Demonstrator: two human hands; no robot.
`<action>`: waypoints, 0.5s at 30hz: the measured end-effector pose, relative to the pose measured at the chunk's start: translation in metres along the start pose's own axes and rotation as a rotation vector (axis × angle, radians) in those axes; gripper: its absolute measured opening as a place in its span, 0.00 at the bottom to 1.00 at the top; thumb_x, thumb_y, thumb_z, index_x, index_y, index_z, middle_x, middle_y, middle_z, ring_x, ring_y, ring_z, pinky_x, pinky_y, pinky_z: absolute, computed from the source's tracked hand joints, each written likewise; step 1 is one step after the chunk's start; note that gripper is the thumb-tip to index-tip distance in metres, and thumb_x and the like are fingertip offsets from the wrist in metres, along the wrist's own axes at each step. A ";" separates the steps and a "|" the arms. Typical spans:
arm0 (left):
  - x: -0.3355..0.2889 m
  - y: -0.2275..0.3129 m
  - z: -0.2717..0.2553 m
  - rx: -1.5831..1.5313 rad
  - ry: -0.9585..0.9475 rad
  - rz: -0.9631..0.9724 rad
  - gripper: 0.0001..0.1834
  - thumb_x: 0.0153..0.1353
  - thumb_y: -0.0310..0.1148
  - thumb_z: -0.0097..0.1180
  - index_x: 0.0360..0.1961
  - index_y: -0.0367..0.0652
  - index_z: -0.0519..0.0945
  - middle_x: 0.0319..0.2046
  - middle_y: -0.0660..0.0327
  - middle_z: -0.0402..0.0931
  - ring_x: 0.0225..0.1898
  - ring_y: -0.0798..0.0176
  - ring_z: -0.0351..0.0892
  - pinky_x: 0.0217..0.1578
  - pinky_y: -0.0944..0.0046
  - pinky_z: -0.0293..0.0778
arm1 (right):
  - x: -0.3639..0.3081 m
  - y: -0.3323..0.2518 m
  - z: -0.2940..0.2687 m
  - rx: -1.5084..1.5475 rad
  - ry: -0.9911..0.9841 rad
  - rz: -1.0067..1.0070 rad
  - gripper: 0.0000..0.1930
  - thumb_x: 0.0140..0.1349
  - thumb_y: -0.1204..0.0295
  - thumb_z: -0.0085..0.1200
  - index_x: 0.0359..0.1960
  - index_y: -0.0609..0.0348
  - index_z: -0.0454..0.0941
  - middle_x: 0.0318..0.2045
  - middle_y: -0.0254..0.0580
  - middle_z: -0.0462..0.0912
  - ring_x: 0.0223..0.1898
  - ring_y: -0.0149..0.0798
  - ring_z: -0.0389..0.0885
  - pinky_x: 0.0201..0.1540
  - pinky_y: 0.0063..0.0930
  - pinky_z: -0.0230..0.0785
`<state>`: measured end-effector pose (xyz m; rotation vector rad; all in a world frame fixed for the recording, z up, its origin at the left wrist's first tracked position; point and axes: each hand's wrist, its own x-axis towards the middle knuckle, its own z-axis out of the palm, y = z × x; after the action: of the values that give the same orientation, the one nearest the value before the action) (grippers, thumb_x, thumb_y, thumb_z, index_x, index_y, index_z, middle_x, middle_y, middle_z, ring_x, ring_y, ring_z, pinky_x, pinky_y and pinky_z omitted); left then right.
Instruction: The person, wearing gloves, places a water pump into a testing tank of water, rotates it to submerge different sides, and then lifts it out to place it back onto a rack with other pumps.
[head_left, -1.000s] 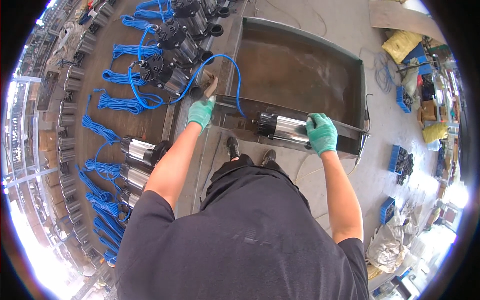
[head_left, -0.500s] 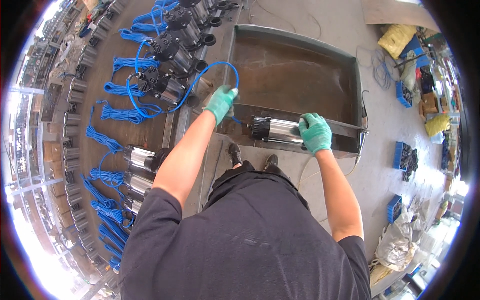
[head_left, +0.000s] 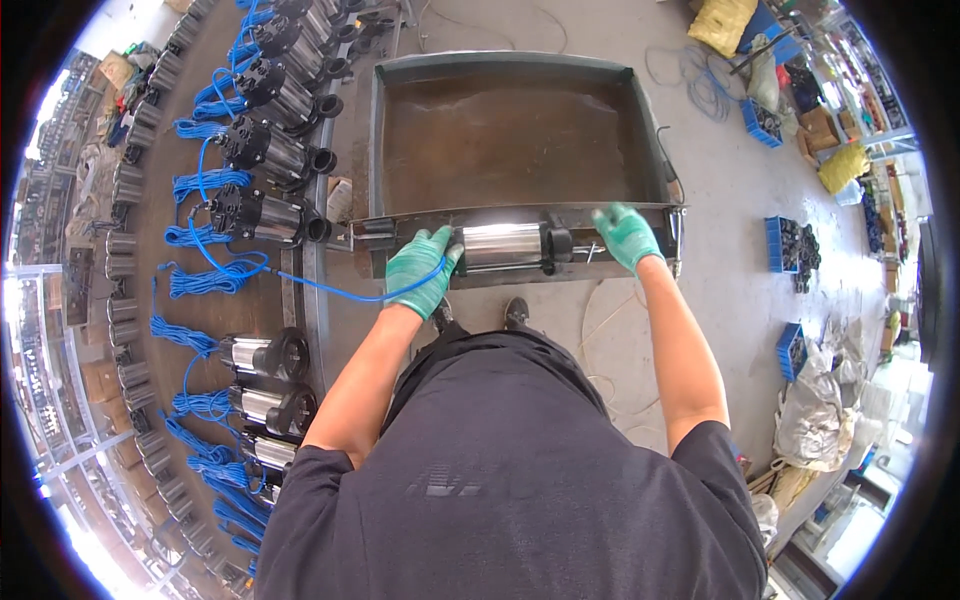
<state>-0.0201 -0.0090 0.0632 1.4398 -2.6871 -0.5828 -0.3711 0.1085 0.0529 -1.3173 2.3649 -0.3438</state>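
A submersible pump with a shiny steel body lies on its side across the near ledge of a metal tank. My left hand, in a green glove, is closed around the pump's left end. A blue cable loops from the left and crosses that hand toward the pump end, which the glove partly hides. My right hand, gloved too, is held off the pump's black right end with fingers apart and nothing in them. Between them a small metal rod shows beside the pump.
To the left, a bench carries several steel pumps with coiled blue cables. Blue bins of black parts stand on the floor at right. A thin hose lies near my feet.
The pump now lies with its black outlet end to the right. My left hand has come from the raised cable down onto the pump; my right hand has let go of the steel body.
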 end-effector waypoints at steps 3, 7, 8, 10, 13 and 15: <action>0.003 0.007 -0.003 0.018 -0.019 0.008 0.30 0.65 0.54 0.59 0.61 0.47 0.77 0.46 0.49 0.78 0.44 0.46 0.82 0.42 0.48 0.78 | -0.012 0.003 -0.002 0.421 -0.560 0.456 0.25 0.72 0.46 0.48 0.43 0.58 0.81 0.27 0.44 0.84 0.26 0.41 0.82 0.32 0.37 0.76; -0.003 0.014 0.000 0.082 -0.024 0.006 0.38 0.58 0.56 0.64 0.64 0.44 0.75 0.47 0.49 0.78 0.46 0.46 0.82 0.44 0.49 0.78 | -0.012 0.017 0.022 0.838 -0.591 0.671 0.20 0.72 0.48 0.51 0.38 0.52 0.81 0.21 0.34 0.80 0.19 0.31 0.75 0.24 0.29 0.70; -0.003 0.015 0.001 0.098 -0.029 0.004 0.41 0.56 0.56 0.66 0.65 0.43 0.74 0.47 0.50 0.78 0.46 0.47 0.81 0.45 0.50 0.78 | -0.011 0.020 0.026 0.936 -0.578 0.675 0.18 0.72 0.50 0.52 0.36 0.51 0.80 0.20 0.34 0.79 0.18 0.31 0.74 0.24 0.28 0.70; -0.003 0.014 0.004 0.099 -0.017 0.007 0.41 0.56 0.56 0.66 0.65 0.43 0.74 0.47 0.50 0.78 0.47 0.47 0.81 0.45 0.50 0.78 | -0.011 0.022 0.028 1.035 -0.566 0.677 0.16 0.72 0.52 0.54 0.34 0.49 0.79 0.20 0.34 0.78 0.18 0.31 0.73 0.24 0.28 0.69; -0.003 0.013 0.006 0.099 -0.003 0.010 0.41 0.56 0.56 0.65 0.65 0.43 0.74 0.48 0.50 0.78 0.47 0.47 0.81 0.46 0.50 0.78 | -0.018 0.025 0.031 1.037 -0.579 0.631 0.11 0.73 0.59 0.53 0.42 0.52 0.81 0.24 0.33 0.80 0.22 0.30 0.76 0.27 0.27 0.72; -0.003 0.013 0.007 0.099 -0.001 0.008 0.41 0.56 0.56 0.65 0.65 0.43 0.74 0.48 0.50 0.78 0.48 0.47 0.80 0.47 0.50 0.78 | -0.024 0.030 0.034 1.122 -0.588 0.370 0.13 0.74 0.66 0.52 0.56 0.53 0.78 0.32 0.32 0.82 0.28 0.28 0.79 0.32 0.27 0.75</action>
<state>-0.0300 0.0017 0.0620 1.4500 -2.7580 -0.4566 -0.3668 0.1438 0.0166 -0.3491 1.4274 -0.8493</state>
